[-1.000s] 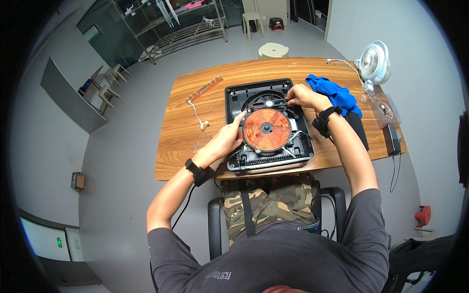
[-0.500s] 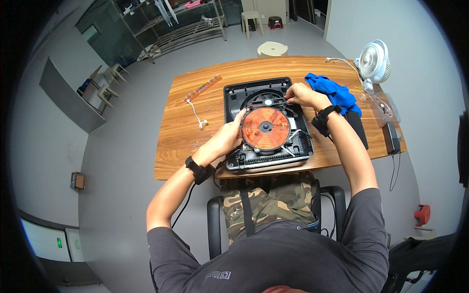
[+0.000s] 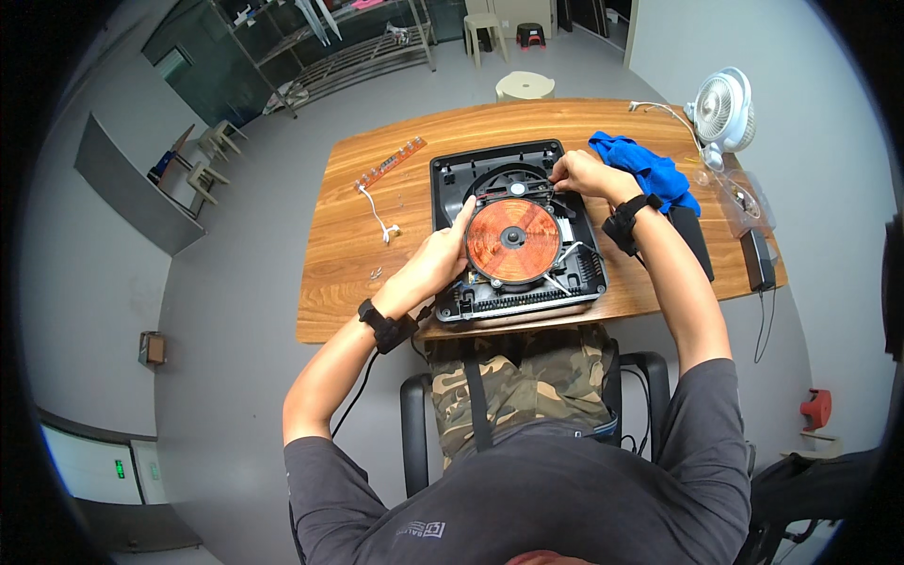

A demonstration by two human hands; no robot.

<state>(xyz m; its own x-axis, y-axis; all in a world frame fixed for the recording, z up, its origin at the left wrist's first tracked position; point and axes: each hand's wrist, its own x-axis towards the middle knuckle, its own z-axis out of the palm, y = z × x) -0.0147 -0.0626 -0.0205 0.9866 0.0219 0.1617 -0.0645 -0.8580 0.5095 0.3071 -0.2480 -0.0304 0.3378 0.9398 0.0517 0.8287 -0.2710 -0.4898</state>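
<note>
An opened induction cooker's black housing [image 3: 448, 170] lies on the table in front of me, with its inside facing up. In its near half is the round copper coil [image 3: 494, 245], orange-red and wound flat around a dark centre. My left hand [image 3: 439, 261] grips the coil's left edge, thumb up along the rim and fingers partly hidden underneath. Just beyond the coil runs a dark bar over the round fan opening. At that bar's right end my right hand [image 3: 586, 176] is closed in a pinch; what lies between its fingertips is too small to make out. Pale wires [image 3: 568, 252] come off the coil's right side.
Left on the wooden table [image 3: 330, 273] lie an orange strip board [image 3: 391, 164] with a white cable, and small screws [image 3: 376, 273]. A blue cloth [image 3: 640, 171], a dark flat panel [image 3: 692, 243], a clear tray, a black adapter [image 3: 757, 261] and a white fan [image 3: 723, 111] occupy the right.
Both hands keep their places at the coil and the bar, with only slight finger movement. The whole view has shifted a little.
</note>
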